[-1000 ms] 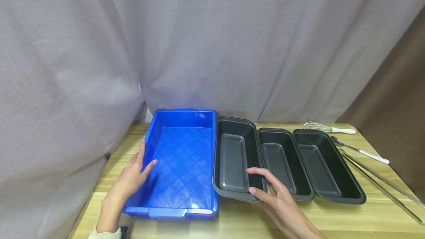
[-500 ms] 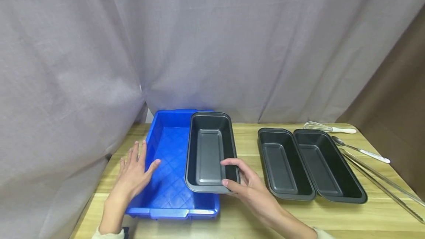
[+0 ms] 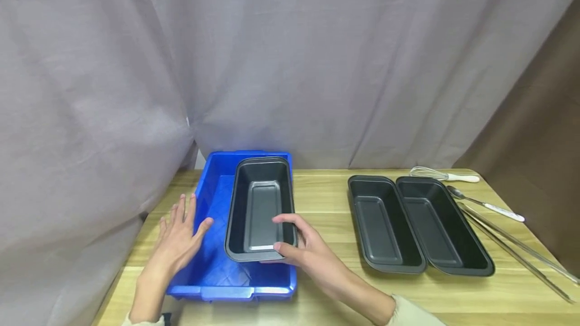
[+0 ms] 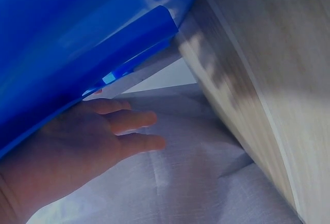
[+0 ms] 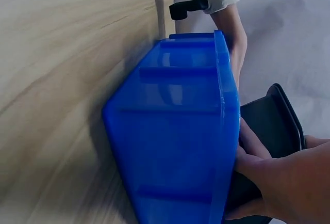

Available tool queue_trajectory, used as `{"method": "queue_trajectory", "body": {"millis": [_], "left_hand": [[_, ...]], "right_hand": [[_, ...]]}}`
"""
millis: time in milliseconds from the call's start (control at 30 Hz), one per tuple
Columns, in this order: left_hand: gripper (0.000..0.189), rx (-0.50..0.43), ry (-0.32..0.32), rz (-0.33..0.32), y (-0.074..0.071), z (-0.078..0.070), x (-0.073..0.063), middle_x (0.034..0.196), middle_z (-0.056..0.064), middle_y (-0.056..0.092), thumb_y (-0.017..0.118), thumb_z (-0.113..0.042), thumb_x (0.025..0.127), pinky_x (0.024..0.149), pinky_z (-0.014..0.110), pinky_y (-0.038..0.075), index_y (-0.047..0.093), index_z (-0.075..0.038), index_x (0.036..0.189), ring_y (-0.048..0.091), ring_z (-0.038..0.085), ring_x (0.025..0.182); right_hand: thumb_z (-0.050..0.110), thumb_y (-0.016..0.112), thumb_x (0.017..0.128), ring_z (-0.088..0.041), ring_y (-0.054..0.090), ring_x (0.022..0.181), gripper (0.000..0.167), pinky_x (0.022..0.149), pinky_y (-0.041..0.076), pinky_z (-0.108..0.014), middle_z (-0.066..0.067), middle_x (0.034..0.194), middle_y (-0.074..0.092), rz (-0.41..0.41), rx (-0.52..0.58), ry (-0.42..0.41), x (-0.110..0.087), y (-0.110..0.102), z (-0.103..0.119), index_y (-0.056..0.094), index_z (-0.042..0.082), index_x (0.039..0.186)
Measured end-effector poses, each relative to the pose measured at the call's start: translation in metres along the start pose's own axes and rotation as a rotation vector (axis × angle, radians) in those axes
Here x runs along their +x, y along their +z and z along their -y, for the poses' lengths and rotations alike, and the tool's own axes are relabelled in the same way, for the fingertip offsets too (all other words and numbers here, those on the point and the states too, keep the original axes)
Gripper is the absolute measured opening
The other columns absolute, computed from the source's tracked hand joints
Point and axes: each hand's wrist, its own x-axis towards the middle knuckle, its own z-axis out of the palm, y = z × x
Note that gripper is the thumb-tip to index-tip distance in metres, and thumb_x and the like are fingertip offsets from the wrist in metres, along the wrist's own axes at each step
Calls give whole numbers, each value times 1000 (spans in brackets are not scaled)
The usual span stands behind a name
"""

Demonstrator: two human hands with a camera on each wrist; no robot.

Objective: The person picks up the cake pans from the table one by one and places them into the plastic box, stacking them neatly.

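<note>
My right hand (image 3: 308, 250) pinches the near right rim of a black loaf pan (image 3: 264, 215), thumb inside and other fingers beneath. That pan is over the right part of a blue plastic bin (image 3: 226, 293); in the right wrist view the loaf pan (image 5: 273, 123) rises above the rim of the bin (image 5: 170, 131). Along the bin's left wall, my left hand (image 3: 176, 245) lies with its fingers straight and spread. The left wrist view has the left hand (image 4: 87, 141) against the outside of the bin (image 4: 77, 38).
Two more black loaf pans (image 3: 376, 260) (image 3: 446, 230) stand side by side on the wooden table (image 3: 326, 205). Right of them lie a whisk (image 3: 444, 175), a spoon (image 3: 487, 206) and long metal tongs (image 3: 516, 250). A grey curtain (image 3: 290, 64) hangs behind.
My right hand has carried the loaf pan leftward from beside the other two pans to over the blue bin. The left hand's fingers have spread apart at the bin's left side.
</note>
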Motion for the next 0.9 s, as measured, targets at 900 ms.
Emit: {"method": "queue_trajectory", "body": {"millis": [900], "left_hand": [[83, -21, 13, 8, 0, 2, 0, 178, 39, 4, 35, -53, 119, 125, 85, 11, 10, 5, 173, 13, 67, 160]], "right_hand": [[-4, 64, 105, -52, 79, 105, 52, 118, 50, -61, -44, 164, 34, 19, -181, 46, 74, 37, -21, 44, -2, 153]]}}
